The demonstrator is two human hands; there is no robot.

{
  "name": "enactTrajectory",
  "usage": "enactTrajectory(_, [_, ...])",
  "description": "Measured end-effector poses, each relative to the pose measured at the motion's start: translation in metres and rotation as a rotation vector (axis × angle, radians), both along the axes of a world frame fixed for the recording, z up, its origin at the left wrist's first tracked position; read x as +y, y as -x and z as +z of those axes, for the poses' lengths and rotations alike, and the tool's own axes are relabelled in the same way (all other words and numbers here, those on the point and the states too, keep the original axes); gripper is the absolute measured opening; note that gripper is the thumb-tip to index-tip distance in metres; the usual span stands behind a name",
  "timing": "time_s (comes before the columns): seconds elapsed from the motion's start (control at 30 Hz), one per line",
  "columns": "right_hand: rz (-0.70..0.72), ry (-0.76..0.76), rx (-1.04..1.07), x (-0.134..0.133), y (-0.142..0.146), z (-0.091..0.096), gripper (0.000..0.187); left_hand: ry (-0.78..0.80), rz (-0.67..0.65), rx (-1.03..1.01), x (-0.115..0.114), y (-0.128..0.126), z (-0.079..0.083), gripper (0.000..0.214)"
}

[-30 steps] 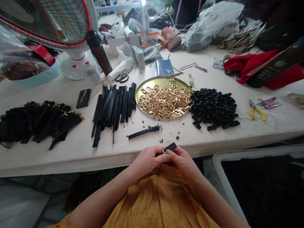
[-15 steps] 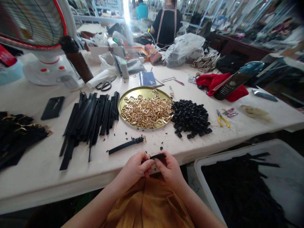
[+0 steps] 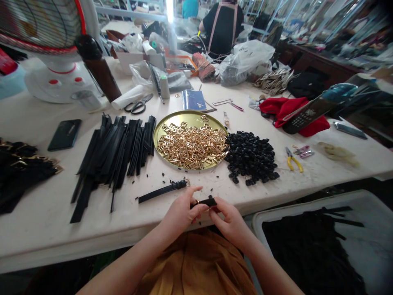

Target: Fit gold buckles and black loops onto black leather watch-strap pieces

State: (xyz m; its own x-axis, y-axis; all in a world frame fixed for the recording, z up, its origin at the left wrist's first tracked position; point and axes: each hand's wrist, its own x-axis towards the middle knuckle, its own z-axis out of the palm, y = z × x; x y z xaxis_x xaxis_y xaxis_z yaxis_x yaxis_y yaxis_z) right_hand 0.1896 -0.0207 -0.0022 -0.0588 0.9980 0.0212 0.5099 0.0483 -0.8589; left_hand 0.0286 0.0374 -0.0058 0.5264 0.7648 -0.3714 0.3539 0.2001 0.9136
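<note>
My left hand (image 3: 181, 213) and my right hand (image 3: 229, 221) meet at the table's front edge and pinch a short black strap (image 3: 206, 202) with a gold buckle between them. The left index finger sticks out; the other fingers are closed on the strap. A finished black strap with a gold buckle (image 3: 162, 190) lies on the table just beyond my hands. Farther back stand a round gold tray (image 3: 181, 119) of gold buckles, a heap of small black loops (image 3: 250, 157) to its right and a row of black straps (image 3: 113, 153) to its left.
A white bin (image 3: 325, 241) of black straps stands low at the right. Yellow pliers (image 3: 293, 160), scissors (image 3: 138, 106), a phone (image 3: 65, 134), a fan (image 3: 52, 49) and a red cloth (image 3: 291, 108) lie around. Another person works at the far side.
The camera view has dropped slightly. My hands have lifted a little toward the table edge, still on the strap, and my left index finger has stretched out.
</note>
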Motion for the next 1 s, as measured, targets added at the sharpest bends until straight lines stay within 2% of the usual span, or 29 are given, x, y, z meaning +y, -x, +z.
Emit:
enactTrajectory(0.03, [-0.014, -0.029, -0.108, 0.005, -0.012, 0.000, 0.018, -0.026, -0.038, 0.011, -0.001, 0.001, 0.000, 0.038])
enactTrajectory(0.07, [-0.086, -0.063, -0.246, 0.012, -0.025, -0.001, 0.020, -0.042, -0.069, 0.021, -0.001, 0.001, 0.001, 0.035])
enactTrajectory(0.13, [-0.194, -0.108, -0.601, 0.029, -0.049, -0.003, 0.020, -0.029, -0.074, 0.026, -0.003, 0.001, 0.001, 0.032])
enactTrajectory(0.2, [-0.179, -0.095, -0.916, 0.046, -0.067, -0.005, 0.017, 0.009, -0.032, 0.006, -0.006, 0.000, 0.002, 0.031])
enactTrajectory(0.27, [-0.143, -0.077, -1.098, 0.059, -0.075, -0.006, 0.013, 0.035, -0.005, -0.016, -0.008, 0.001, 0.004, 0.030])
enactTrajectory(0.33, [-0.129, -0.097, -1.115, 0.066, -0.075, -0.004, 0.012, 0.039, -0.001, -0.023, -0.011, 0.003, 0.008, 0.028])
enactTrajectory(0.4, [-0.168, -0.153, -0.945, 0.067, -0.071, 0.000, 0.013, 0.035, 0.020, -0.017, -0.012, 0.006, 0.013, 0.028])
enactTrajectory(0.47, [-0.223, -0.138, -0.567, 0.063, -0.062, 0.005, 0.015, 0.019, 0.067, -0.035, -0.013, 0.009, 0.018, 0.028])
enactTrajectory(0.6, [-0.199, 0.185, 0.460, 0.046, -0.028, 0.016, 0.025, -0.057, 0.153, -0.138, -0.014, 0.010, 0.027, 0.029])
enactTrajectory(0.67, [-0.207, 0.311, 0.804, 0.036, -0.008, 0.018, 0.024, -0.096, 0.174, -0.157, -0.015, 0.011, 0.030, 0.029])
enactTrajectory(0.73, [-0.239, 0.363, 0.977, 0.028, 0.009, 0.018, 0.022, -0.125, 0.187, -0.146, -0.017, 0.014, 0.030, 0.030])
enactTrajectory(0.83, [-0.229, 0.368, 1.048, 0.020, 0.024, 0.013, 0.030, -0.138, 0.195, -0.107, -0.019, 0.018, 0.029, 0.029])
enactTrajectory(0.93, [-0.211, 0.393, 1.090, 0.019, 0.025, 0.007, 0.026, -0.139, 0.194, -0.083, -0.019, 0.022, 0.025, 0.028])
enactTrajectory(1.0, [-0.270, 0.439, 1.151, 0.020, 0.023, 0.005, 0.024, -0.147, 0.204, -0.077, -0.018, 0.023, 0.022, 0.027])
